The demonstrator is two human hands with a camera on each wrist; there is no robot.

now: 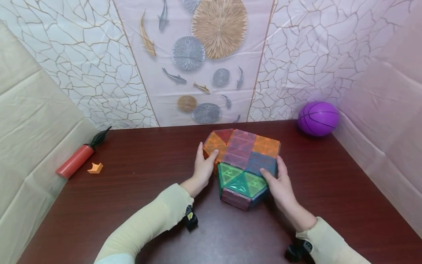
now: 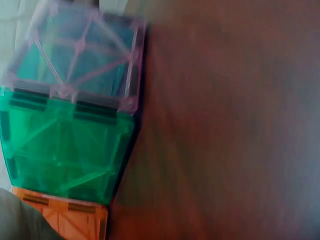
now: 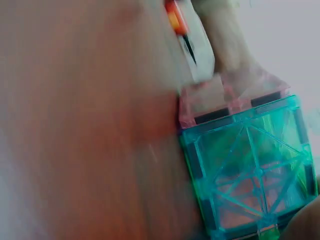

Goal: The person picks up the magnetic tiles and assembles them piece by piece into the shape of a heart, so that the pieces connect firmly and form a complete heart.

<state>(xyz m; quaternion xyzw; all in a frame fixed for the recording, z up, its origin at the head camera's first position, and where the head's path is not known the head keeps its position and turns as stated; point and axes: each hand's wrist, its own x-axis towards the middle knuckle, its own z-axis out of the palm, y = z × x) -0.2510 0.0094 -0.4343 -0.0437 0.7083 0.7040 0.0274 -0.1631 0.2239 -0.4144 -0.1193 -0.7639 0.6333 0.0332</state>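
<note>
A flat-topped block built of translucent magnetic tiles (image 1: 240, 149) sits between my two hands in the head view. Its top shows orange, red, pink, blue and green pieces. My left hand (image 1: 203, 169) grips the left side, thumb over an orange tile. On the opposite side my right hand (image 1: 281, 187) holds the edge, with its thumb on a blue tile (image 1: 261, 163). The left wrist view shows a green side tile (image 2: 65, 150) beside a pink one (image 2: 80, 55). A teal square tile (image 3: 250, 170) faces the right wrist camera. Whether the block touches the table cannot be told.
A red hand pump (image 1: 76, 160) with a black end lies at the table's left edge. Beside it is a small orange notched piece (image 1: 95, 168). A purple ball (image 1: 318, 118) rests in the back right corner. Patterned cloth (image 1: 211, 99) hangs behind the dark table (image 1: 148, 161).
</note>
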